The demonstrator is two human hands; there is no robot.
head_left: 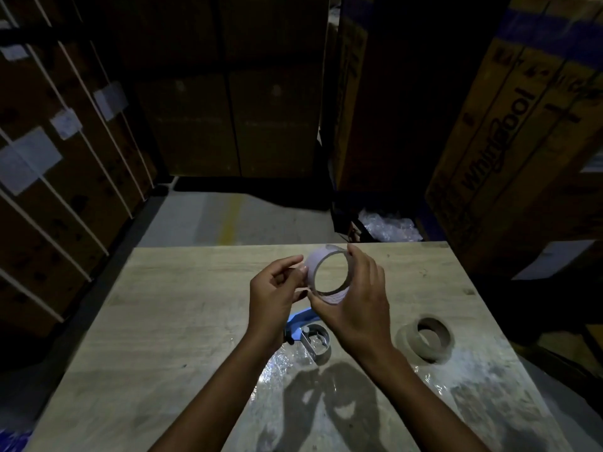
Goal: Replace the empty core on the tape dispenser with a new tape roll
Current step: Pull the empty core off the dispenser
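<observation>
Both hands hold a new tape roll in the air above a pale wooden surface [169, 308].

The clear, thin-walled tape roll [329, 272] is tilted, its open centre facing the camera and its axis running away and to the left. The right hand [355, 298] has its grip clenched around the roll's rim; the left hand [274, 291] pinches its left edge. Below the roll lies a blue-handled metal tape dispenser [308, 334]; right of the dispenser rests an empty brown cardboard core [432, 337].

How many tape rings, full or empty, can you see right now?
2: a clear tape roll held above the wooden table in both hands, and a brown cardboard empty core lying on the table to the right. None seem hidden.
</observation>
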